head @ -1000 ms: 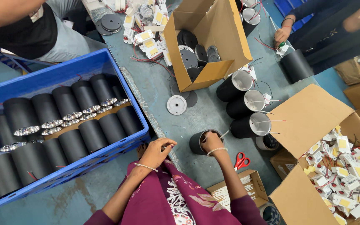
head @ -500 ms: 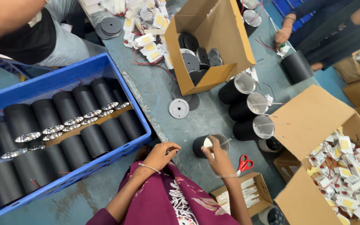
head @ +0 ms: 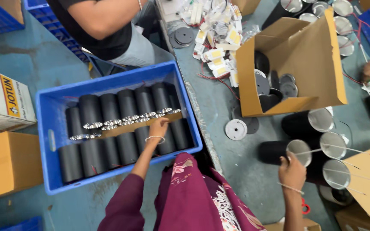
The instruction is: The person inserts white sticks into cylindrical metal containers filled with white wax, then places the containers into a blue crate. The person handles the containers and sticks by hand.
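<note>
the left hand point(head: 159, 127) reaches into the blue crate point(head: 48, 141), fingers curled over a cardboard strip point(head: 120, 128) between black cylinders; the right hand point(head: 292, 171) grips a black cylinder point(head: 275, 152) on the table point(head: 245, 179).

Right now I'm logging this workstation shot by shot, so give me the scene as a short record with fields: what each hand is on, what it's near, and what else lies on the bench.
left hand: left hand reaches into the blue plastic crate, fingers on a black cylinder with a silver end
right hand: right hand grips a black cylindrical housing with a shiny metal end lying on the grey bench
beside it: more such housings, stacked
also there: open cardboard box of black discs; white round disc
</note>
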